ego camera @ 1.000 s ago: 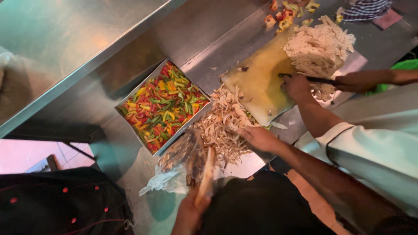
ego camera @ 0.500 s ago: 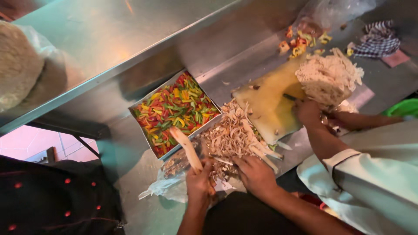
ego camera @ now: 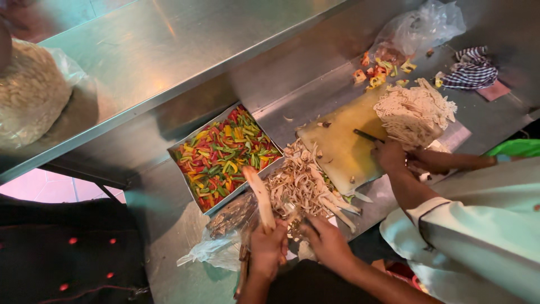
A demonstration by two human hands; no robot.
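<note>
At the bottom centre of the frame, the person's left hand (ego camera: 269,247) is gripping a long pale stalk (ego camera: 260,196), fingers wrapped around its lower end, and it is now pointing up toward a metal tray of chopped red, green and yellow peppers (ego camera: 225,155). Half a second ago both hands were bunched close over the stalk; now the right hand (ego camera: 326,243) is resting just beside it, fingers curled at the near edge of a heap of pale shreds (ego camera: 304,183), perhaps pinching something (too small to tell). That suggests another stalk is being readied for shredding. At centre right, a co-worker's hand (ego camera: 390,155) is pressing a knife (ego camera: 368,135) onto a yellow cutting board (ego camera: 343,147).
</note>
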